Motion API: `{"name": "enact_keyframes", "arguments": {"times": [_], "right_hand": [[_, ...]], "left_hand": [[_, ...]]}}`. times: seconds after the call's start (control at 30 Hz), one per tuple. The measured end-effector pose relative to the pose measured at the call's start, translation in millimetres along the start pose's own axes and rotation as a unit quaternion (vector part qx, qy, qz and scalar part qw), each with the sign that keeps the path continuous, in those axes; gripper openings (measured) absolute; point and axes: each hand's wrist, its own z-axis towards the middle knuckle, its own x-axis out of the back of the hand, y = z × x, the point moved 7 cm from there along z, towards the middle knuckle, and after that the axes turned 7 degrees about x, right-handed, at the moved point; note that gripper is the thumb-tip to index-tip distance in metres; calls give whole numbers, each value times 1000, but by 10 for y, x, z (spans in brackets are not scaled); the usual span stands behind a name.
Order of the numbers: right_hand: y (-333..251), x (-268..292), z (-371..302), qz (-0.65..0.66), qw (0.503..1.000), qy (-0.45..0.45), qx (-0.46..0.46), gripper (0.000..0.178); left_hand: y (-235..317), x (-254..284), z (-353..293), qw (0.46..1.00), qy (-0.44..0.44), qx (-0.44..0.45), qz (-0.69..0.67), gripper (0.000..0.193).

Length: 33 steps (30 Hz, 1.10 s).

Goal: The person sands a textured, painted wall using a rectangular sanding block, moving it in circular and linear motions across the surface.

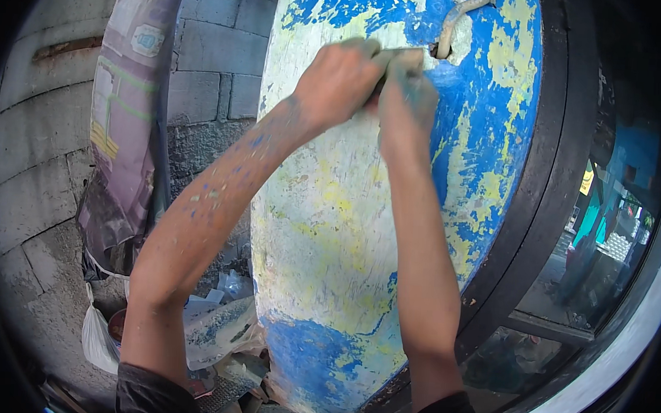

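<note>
Between grey block wall (pixel 42 139) at left and dark frame (pixel 548 162) at right: painted panel (pixel 329 236), blue flaked to white and yellow; both arms extended; at panel's far part, right hand (pixel 408 106), grip closed round blurred tan object (pixel 407 59); left hand (pixel 341 81) adjoining, fingers bent, hold cannot be told.

Up on the head, the left fisheye peers along both forearms (pixel 425 249), facing the painted panel (pixel 329 229) close ahead, edges bowing at the rim.
</note>
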Motion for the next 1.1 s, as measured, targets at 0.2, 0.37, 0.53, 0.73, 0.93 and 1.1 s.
{"name": "enact_keyframes", "arguments": {"times": [0.2,0.37,0.53,0.73,0.93,1.1], "right_hand": [[-272,-265,343,42,999,-24,11,32],[-304,-230,382,12,998,8,58,30],[-388,-429,742,11,1000,-9,21,34],[-270,-314,665,60,996,-59,13,35],[-289,-371,513,90,995,-45,-27,32],[-440,-543,792,-20,999,-23,-35,39]], "left_hand": [[-210,185,362,996,74,-12,40,30],[-207,134,349,994,106,-6,29,22],[-381,158,631,995,97,8,26,26],[-309,81,524,991,118,4,62,30],[-405,72,535,999,0,24,44,23],[-485,253,731,998,12,58,32,24]]}}
